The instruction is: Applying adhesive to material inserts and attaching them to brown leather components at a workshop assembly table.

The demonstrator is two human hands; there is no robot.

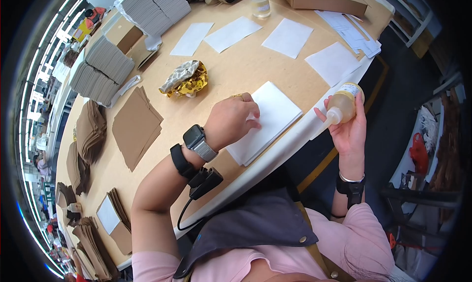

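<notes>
A stack of white sheets (274,116) lies near the table's front edge. My left hand (236,118), with a watch on its wrist, rests over the stack's left part, fingers curled; whether it pinches a sheet cannot be told. In my right hand (346,127) is a clear plastic squeeze bottle (344,101) of yellowish liquid, tilted, its long nozzle pointing down and left beyond the table's edge. Four single white sheets, one of them a white sheet (287,37), lie spread behind the stack. A crumpled yellow and grey patterned wrapper (186,79) sits to the left of them.
Brown sheets (136,127) lie at the left, with more brown piles (90,131) along the far left edge. Tall white stacks (101,70) stand at the back left. A second bottle (260,3), a cardboard box (326,3) and paper patterns (344,31) are at the back.
</notes>
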